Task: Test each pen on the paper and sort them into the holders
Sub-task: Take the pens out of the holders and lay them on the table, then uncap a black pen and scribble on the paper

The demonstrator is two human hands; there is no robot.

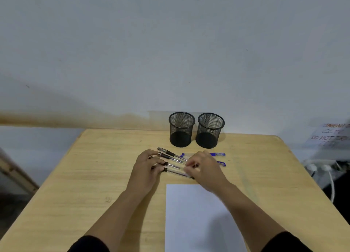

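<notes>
Pens sit mid-surface, between the holders and the paper; black-capped pens [171,163] lie in a rough row, angled, cap ends toward the left hand [146,165]; left hand lies flat, fingers straight, fingertips resting on the cap ends of the row; not gripping anything. Right hand [203,168] is over the other end of the same row, fingers curled down onto the pens; looks like a pinch on one barrel, but which pen is hidden by the fingers. Blue pens [217,154] lie just behind and beside the right hand, toward the right edge; two ends visible, the rest covered by the hand.

Left holder [181,129] and right holder [209,131]: black mesh cups, upright, side by side, nearly touching, at the far edge of the surface [91,176] against the wall [170,52]; both look empty inside. Holders are just beyond the pens, apart from them.

Paper [193,223]: white sheet, flat, running from just in front of the pens to the near edge; right forearm crosses its far right corner.

Room: wide bare wood left of the left arm out to the left edge; narrower bare strip right of the paper to the right edge; cables [330,177] and a handwritten sign [330,136] off the right edge.
</notes>
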